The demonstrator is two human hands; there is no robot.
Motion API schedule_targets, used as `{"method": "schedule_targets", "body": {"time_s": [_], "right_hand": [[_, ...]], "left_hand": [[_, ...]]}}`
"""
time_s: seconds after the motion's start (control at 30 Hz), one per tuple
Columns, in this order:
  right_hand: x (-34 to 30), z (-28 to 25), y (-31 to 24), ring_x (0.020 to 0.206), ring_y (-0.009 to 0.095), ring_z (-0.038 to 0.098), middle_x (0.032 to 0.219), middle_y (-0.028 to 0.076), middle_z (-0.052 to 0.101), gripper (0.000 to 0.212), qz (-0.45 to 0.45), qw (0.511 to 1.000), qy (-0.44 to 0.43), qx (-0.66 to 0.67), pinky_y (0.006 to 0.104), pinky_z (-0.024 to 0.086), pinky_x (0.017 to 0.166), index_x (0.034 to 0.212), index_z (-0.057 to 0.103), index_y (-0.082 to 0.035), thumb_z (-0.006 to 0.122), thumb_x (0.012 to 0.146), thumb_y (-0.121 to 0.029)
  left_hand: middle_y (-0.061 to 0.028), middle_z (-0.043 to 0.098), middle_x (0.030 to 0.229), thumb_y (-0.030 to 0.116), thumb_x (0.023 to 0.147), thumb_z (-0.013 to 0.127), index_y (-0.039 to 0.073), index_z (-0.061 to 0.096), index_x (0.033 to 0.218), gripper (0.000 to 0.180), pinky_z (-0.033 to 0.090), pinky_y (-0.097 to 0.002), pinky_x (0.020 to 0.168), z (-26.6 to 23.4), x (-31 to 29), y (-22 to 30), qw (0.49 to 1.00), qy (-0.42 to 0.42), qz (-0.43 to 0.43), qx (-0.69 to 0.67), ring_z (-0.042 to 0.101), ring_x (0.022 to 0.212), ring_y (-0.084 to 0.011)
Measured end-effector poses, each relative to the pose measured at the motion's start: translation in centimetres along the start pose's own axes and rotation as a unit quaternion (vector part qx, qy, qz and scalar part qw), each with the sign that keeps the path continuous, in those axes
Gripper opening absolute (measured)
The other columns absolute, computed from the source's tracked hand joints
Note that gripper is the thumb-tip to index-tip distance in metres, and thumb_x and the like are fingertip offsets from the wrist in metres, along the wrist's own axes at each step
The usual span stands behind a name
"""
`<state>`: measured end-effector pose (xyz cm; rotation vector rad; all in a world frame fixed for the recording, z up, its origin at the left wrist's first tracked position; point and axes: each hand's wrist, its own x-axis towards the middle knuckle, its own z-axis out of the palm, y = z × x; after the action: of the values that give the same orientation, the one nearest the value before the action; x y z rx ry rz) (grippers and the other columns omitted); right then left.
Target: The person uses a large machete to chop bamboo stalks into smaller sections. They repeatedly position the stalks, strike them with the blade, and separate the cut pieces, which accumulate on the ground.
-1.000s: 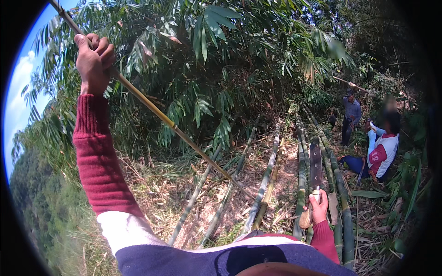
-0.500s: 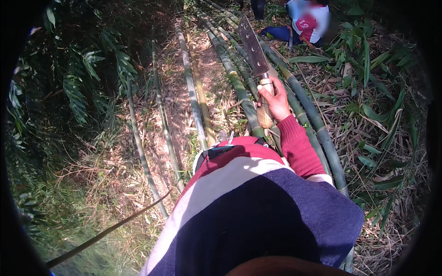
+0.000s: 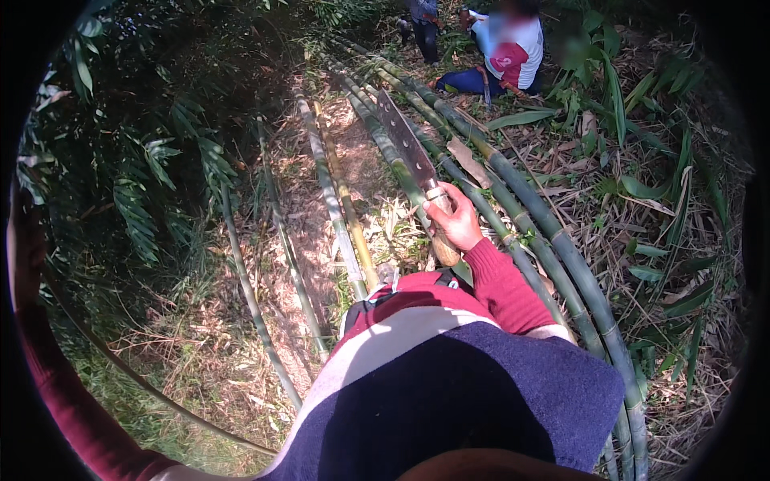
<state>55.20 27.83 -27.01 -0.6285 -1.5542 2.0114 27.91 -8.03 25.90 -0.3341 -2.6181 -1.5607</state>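
Note:
My right hand [image 3: 455, 218] is wrapped round the wooden handle of a machete [image 3: 407, 144], its dark, broad blade pointing up and away over the bamboo poles. A row of small marks or holes runs along the blade. At the far left rim my left hand [image 3: 28, 252] is raised in deep shade, its fingers hard to make out. From it a long thin stick [image 3: 120, 365] slants down toward my body, and the hand appears closed on its upper end. Green bamboo poles [image 3: 553, 232] lie lengthwise beneath and to the right of the machete.
Thinner poles [image 3: 281, 216] lie left of centre on dry leaves. Dense leafy bamboo [image 3: 136, 160] stands at the left, and broad green leaves [image 3: 642, 184] cover the right side. A person [image 3: 513, 52] sits at the far end, with another person [image 3: 423, 30] standing beside.
My left hand and sleeve have come into view at the left, and the stick's outer end has swung up with it. My right hand has lowered the machete slightly to the left.

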Motion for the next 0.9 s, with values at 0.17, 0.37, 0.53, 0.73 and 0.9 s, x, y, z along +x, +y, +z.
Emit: {"method": "schedule_targets", "body": {"time_s": [0.17, 0.37, 0.53, 0.73, 0.9], "right_hand": [[0.5, -3.4, -0.2, 0.065, 0.009, 0.059, 0.087, 0.003, 0.062, 0.05, -0.022, 0.997, 0.069, -0.042, 0.0278, 0.052, 0.052, 0.129, 0.052, 0.001, 0.075, 0.088, -0.016], [1.5, -1.0, -2.6, 0.062, 0.009, 0.056, 0.078, 0.002, 0.06, 0.041, -0.001, 0.996, 0.061, -0.067, 0.0271, 0.052, 0.052, 0.123, 0.056, -0.002, 0.074, 0.089, -0.016], [2.8, 3.1, -3.0, 0.062, 0.01, 0.058, 0.078, 0.001, 0.059, 0.042, 0.004, 0.993, 0.088, -0.079, 0.0284, 0.052, 0.053, 0.125, 0.056, -0.002, 0.072, 0.092, -0.02], [7.3, 10.1, -3.2, 0.074, 0.014, 0.063, 0.087, 0.007, 0.062, 0.032, -0.082, 0.99, -0.024, -0.114, 0.0291, 0.053, 0.07, 0.118, 0.048, -0.003, 0.061, 0.088, 0.002], [10.9, 16.1, -2.4, 0.071, 0.012, 0.061, 0.084, 0.005, 0.059, 0.035, 0.025, 0.99, -0.066, -0.126, 0.029, 0.051, 0.062, 0.114, 0.045, -0.003, 0.064, 0.084, 0.001]], "left_hand": [[0.0094, 0.026, 0.052, 0.062, 0.1, 0.038, 0.022, 0.037, 0.072, 0.048, 0.015, -0.0239, 0.033, 13.5, 4.1, -22.8, 0.968, -0.134, -0.146, -0.154, 0.02, 0.037, -0.0042], [0.0056, 0.035, 0.054, 0.058, 0.103, 0.034, 0.015, 0.047, 0.073, 0.054, 0.025, -0.0275, 0.038, 24.7, -1.1, -42.2, 0.966, -0.183, -0.178, -0.029, 0.032, 0.042, -0.008], [0.0024, 0.042, 0.058, 0.05, 0.106, 0.035, 0.009, 0.053, 0.078, 0.052, 0.034, -0.0318, 0.048, 30.7, -0.3, -46.2, 0.943, -0.245, -0.201, -0.1, 0.039, 0.05, -0.0115], [0.0038, 0.041, 0.056, 0.04, 0.105, 0.044, 0.008, 0.053, 0.085, 0.039, 0.031, -0.0257, 0.039, 31.1, -1.0, -46.0, 0.887, -0.305, -0.254, -0.234, 0.038, 0.044, -0.0074], [0.0024, 0.042, 0.06, 0.034, 0.106, 0.045, 0.004, 0.059, 0.109, 0.033, 0.037, -0.0246, 0.044, 33.0, -0.9, -46.1, 0.845, -0.358, -0.186, -0.351, 0.041, 0.049, -0.0072]]}}
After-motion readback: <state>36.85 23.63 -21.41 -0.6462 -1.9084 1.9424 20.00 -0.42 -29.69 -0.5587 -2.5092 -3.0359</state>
